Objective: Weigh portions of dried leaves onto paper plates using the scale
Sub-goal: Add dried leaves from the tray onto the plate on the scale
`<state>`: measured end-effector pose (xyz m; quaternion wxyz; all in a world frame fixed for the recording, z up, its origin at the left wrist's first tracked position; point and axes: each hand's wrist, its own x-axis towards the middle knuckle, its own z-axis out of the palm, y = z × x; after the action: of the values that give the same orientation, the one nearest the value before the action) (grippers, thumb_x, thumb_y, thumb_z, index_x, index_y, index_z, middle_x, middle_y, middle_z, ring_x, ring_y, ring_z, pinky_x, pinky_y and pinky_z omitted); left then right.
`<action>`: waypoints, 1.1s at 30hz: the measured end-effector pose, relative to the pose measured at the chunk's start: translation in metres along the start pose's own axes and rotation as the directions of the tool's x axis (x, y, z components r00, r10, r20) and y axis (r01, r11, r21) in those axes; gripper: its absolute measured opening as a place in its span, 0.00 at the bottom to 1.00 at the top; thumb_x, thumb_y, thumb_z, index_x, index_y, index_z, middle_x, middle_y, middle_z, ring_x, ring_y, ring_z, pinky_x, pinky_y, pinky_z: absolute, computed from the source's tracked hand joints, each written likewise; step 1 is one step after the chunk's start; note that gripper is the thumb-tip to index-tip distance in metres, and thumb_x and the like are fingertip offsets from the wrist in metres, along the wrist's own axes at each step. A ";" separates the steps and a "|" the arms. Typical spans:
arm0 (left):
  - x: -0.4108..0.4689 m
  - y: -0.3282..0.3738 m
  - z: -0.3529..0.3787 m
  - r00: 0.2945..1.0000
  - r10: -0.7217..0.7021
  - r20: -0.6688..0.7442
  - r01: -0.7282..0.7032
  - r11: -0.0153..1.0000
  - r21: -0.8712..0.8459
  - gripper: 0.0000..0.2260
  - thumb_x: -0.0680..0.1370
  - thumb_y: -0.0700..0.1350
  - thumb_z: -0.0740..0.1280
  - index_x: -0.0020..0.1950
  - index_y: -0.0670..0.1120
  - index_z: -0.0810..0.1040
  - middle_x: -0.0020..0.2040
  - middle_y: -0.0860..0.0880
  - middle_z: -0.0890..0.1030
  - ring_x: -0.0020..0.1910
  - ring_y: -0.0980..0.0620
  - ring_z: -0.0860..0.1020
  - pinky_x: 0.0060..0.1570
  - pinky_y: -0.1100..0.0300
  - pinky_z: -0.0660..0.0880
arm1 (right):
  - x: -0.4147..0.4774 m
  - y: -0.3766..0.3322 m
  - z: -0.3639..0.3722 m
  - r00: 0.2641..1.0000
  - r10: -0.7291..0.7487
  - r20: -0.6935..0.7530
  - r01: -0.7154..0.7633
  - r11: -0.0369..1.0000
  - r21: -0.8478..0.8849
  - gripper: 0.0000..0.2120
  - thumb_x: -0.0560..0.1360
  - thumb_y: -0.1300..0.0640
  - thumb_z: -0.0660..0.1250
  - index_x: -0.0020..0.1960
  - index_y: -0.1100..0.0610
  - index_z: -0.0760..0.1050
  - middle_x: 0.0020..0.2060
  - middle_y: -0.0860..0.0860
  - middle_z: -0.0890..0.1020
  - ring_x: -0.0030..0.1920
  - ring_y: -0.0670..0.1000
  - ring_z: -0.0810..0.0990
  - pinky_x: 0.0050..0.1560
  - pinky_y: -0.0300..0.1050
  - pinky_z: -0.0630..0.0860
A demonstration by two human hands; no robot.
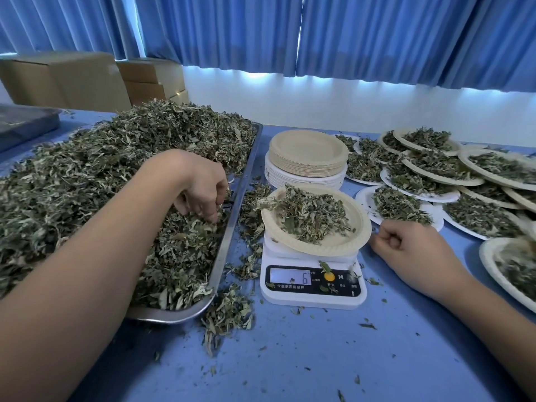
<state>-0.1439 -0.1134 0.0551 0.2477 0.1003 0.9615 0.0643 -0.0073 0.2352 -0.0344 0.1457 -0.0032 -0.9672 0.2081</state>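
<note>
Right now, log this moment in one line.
left hand pinching leaves in tray | right hand fisted beside scale | loaded plate on scale

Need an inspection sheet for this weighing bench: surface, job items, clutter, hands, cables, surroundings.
Surface: blue table, leaf crumbs scattered.
Job's things: metal tray heaped with dried leaves; scale bearing a leaf-filled paper plate, display shows a 6; plate stack behind it; filled plates overlapping at right.
Clutter: spilled leaves between tray and scale, a few on the scale's panel.
Hands: left hand in the tray, fingers curled into the leaves; right hand fisted beside the scale, nothing seen in it.
Cables: nothing seen.
Surroundings: blue curtains, cardboard boxes, second tray far left.
</note>
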 end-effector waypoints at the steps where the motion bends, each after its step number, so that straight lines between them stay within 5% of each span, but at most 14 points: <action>1: 0.001 0.002 0.002 1.000 0.004 0.010 -0.004 1.000 -0.001 0.17 0.71 0.40 0.79 0.56 0.46 0.78 0.46 0.44 0.81 0.39 0.50 0.81 0.31 0.59 0.80 | 0.000 0.000 0.000 1.000 -0.002 0.001 0.002 1.000 0.003 0.18 0.78 0.52 0.69 0.32 0.55 0.67 0.24 0.51 0.71 0.29 0.54 0.70 0.35 0.54 0.75; 11: -0.004 0.018 0.009 1.000 0.001 -0.017 0.001 0.990 0.143 0.19 0.69 0.40 0.80 0.56 0.43 0.76 0.44 0.44 0.82 0.32 0.48 0.76 0.29 0.59 0.76 | 0.000 0.002 0.000 1.000 -0.015 0.021 0.015 1.000 0.019 0.19 0.78 0.51 0.68 0.33 0.54 0.67 0.23 0.48 0.68 0.27 0.51 0.66 0.33 0.49 0.69; 17: 0.000 0.021 0.018 1.000 -0.006 -0.015 0.007 0.994 0.107 0.09 0.71 0.33 0.75 0.44 0.40 0.77 0.46 0.37 0.84 0.32 0.45 0.82 0.37 0.52 0.84 | 0.000 0.003 0.000 1.000 -0.006 0.026 0.006 1.000 0.018 0.19 0.78 0.52 0.69 0.32 0.52 0.67 0.23 0.47 0.68 0.27 0.51 0.67 0.33 0.50 0.69; 21: -0.004 0.022 0.015 0.999 0.012 -0.036 -0.009 0.998 0.067 0.07 0.71 0.31 0.75 0.44 0.39 0.79 0.47 0.38 0.82 0.36 0.42 0.82 0.33 0.56 0.83 | 0.000 0.003 0.000 1.000 -0.012 0.021 0.011 1.000 0.026 0.19 0.79 0.52 0.69 0.32 0.52 0.67 0.23 0.48 0.69 0.27 0.51 0.67 0.32 0.49 0.67; 27: -0.017 0.021 -0.004 0.978 0.034 -0.205 -0.039 0.999 -0.017 0.06 0.73 0.32 0.74 0.47 0.39 0.80 0.47 0.43 0.80 0.39 0.44 0.84 0.35 0.54 0.83 | 0.000 0.004 -0.001 1.000 -0.021 0.020 0.020 0.999 0.033 0.20 0.79 0.50 0.69 0.32 0.52 0.67 0.24 0.50 0.70 0.27 0.50 0.66 0.31 0.49 0.66; 30: -0.021 0.021 -0.009 0.958 0.053 -0.283 -0.054 0.999 0.007 0.06 0.73 0.35 0.74 0.47 0.41 0.80 0.42 0.47 0.81 0.36 0.50 0.80 0.31 0.60 0.76 | 0.000 0.004 0.000 1.000 -0.013 0.024 0.012 0.999 0.031 0.19 0.79 0.50 0.70 0.32 0.53 0.68 0.24 0.51 0.71 0.27 0.50 0.67 0.32 0.48 0.67; 33: -0.024 0.024 -0.010 0.947 0.073 -0.313 -0.067 0.997 0.028 0.07 0.72 0.35 0.76 0.48 0.41 0.82 0.44 0.47 0.82 0.42 0.45 0.82 0.38 0.57 0.78 | 0.000 0.004 0.000 1.000 -0.012 0.025 0.012 1.000 0.028 0.19 0.79 0.50 0.70 0.32 0.53 0.68 0.24 0.51 0.71 0.27 0.50 0.67 0.32 0.49 0.68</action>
<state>-0.1247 -0.0963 0.0787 0.0883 0.1248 0.9850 0.0802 -0.0079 0.2391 -0.0357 0.1349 0.0072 -0.9660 0.2205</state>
